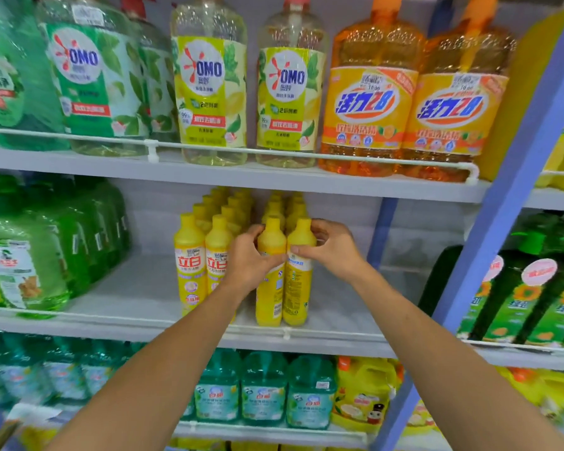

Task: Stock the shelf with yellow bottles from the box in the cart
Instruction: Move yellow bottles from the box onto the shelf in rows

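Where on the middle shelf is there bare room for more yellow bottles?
Bare shelf lies between the green jugs and the yellow bottles, and another patch right of them, toward the blue upright. The bottle rows are packed tight, where the left hand and right hand grip the front pair.

The left hand (249, 260) grips the left yellow bottle (269, 297) and the right hand (334, 252) grips the right yellow bottle (297, 288), both upright and touching on the middle shelf (127, 294).
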### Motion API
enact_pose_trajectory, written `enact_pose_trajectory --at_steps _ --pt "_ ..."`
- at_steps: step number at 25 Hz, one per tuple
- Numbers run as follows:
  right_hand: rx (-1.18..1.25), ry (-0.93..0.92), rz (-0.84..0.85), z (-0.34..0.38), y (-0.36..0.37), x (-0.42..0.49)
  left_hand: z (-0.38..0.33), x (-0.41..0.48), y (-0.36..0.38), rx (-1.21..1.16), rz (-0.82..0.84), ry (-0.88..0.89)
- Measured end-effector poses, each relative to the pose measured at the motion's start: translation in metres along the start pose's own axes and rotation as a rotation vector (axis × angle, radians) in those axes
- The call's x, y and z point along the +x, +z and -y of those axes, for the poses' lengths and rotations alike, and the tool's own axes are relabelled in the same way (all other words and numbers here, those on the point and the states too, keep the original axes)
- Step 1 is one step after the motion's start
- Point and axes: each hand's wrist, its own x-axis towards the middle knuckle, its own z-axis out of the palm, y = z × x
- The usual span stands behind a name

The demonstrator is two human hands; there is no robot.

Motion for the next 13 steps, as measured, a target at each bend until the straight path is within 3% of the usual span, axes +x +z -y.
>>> enact_pose_trajectory --at_steps 6,13 --pt "0.158 0.083 -0.089 -0.033 0.015 -0.019 0.022 -0.019 0.008 -0.150 -0.029 -0.056" --pt "0.203 0.093 -0.144 -0.069 0.042 -0.056 0.057 -0.057 0.011 -0.191 0.076 -0.156"
